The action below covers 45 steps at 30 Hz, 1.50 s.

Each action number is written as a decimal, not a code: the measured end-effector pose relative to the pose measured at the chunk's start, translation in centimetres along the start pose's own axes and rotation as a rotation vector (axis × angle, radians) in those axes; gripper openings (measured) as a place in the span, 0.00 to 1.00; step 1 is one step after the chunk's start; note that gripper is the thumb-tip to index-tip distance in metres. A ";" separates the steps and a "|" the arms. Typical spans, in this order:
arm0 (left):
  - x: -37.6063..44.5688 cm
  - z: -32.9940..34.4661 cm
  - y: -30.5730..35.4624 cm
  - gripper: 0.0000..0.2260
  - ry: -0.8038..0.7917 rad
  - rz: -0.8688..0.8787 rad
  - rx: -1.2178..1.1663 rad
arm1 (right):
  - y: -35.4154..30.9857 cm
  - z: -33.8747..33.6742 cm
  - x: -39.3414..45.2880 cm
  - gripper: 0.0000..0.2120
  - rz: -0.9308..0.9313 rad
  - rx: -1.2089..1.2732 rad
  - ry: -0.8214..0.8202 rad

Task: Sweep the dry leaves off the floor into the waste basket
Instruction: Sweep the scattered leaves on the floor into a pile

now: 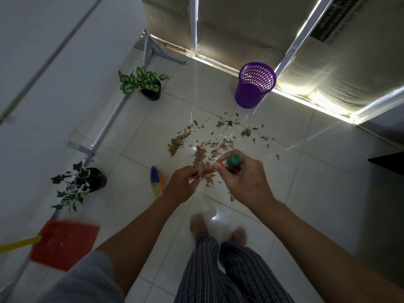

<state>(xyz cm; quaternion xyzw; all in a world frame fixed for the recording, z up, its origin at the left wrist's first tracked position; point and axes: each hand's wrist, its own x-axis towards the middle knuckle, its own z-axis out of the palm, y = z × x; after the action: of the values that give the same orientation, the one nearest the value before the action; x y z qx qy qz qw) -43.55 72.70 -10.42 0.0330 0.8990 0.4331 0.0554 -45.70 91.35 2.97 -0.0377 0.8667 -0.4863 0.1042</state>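
**Broom in both hands, leaves not yet gathered**

Nearest us, our 2 bare feet [218, 230] stand on the pale tiled floor [306, 193], and off to our left a red dustpan [63, 243] with a yellow handle lies flat on the tiles, blurred, with no hand on it.

Our left hand [181, 184] is curled round the orange shaft of the broom [207, 171], and our right hand [247, 180] grips it higher up, just under its green end cap. The broom's blue and yellow bristle head [157, 182] shows to the left of the left hand; whether it touches the floor we cannot tell.

Just beyond the hands the dry leaves [207, 145] lie scattered in a loose patch, a few strays out to the right. Farther on, the purple waste basket [254, 84] stands upright near the lit edge of the wall, well apart from the thickest of the leaves. 2 potted plants [144, 84] sit along the left.

We judge this to be the start of the sweeping: nothing is piled yet. The next move calls for drawing the strays inward into 1 heap, keeping strokes short so the light leaves do not scatter, then fetching the dustpan.
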 end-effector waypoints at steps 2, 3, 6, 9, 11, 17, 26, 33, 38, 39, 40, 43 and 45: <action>-0.6 1.5 0.1 0.08 -0.017 -0.036 -0.041 | 1.2 0.4 -1.0 0.07 -0.072 -0.068 0.006; -0.7 2.1 0.4 0.08 -0.018 -0.040 -0.055 | 1.6 0.3 -1.5 0.07 -0.122 -0.096 0.011; -0.2 2.7 2.0 0.09 -0.035 0.029 -0.054 | 2.0 -1.4 -1.8 0.09 -0.260 -0.138 0.028; 1.3 1.3 4.2 0.09 -0.038 0.097 0.026 | 1.3 -3.9 -0.5 0.10 -0.339 -0.095 0.054; 2.8 -0.3 5.7 0.07 -0.024 0.123 0.108 | 0.0 -4.9 0.7 0.09 -0.364 -0.049 0.128; 7.6 -4.9 7.0 0.05 0.078 0.173 0.193 | -3.2 -5.6 3.9 0.09 -0.323 0.134 0.268; 14.5 -5.4 -0.7 0.07 -0.018 0.148 0.210 | -1.8 -0.1 8.7 0.08 0.011 -0.010 0.122; 16.3 -3.6 -3.8 0.09 -0.142 0.070 0.024 | -1.9 2.0 11.3 0.06 0.036 -0.105 0.052; 17.4 -4.5 -0.6 0.07 -0.276 0.090 -0.035 | -4.1 0.1 12.0 0.06 0.082 -0.145 0.157; 17.7 -5.0 0.3 0.06 -0.277 0.115 -0.022 | -4.8 -0.3 12.3 0.05 0.059 -0.148 0.195; 18.0 -5.5 1.1 0.04 -0.270 0.138 -0.006 | -5.4 -0.7 12.6 0.05 0.022 -0.145 0.227; 19.1 -7.2 2.5 0.04 -0.212 0.241 0.048 | -7.2 -1.9 13.6 0.06 -0.112 -0.121 0.308; 19.9 -8.4 3.1 0.05 -0.168 0.304 0.054 | -8.0 -2.5 14.1 0.06 -0.172 -0.102 0.372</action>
<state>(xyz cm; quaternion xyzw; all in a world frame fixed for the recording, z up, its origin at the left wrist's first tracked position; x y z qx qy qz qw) -64.34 70.31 -4.22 0.2060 0.8873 0.4078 0.0634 -60.31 86.91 9.07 -0.0263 0.8881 -0.4476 -0.1017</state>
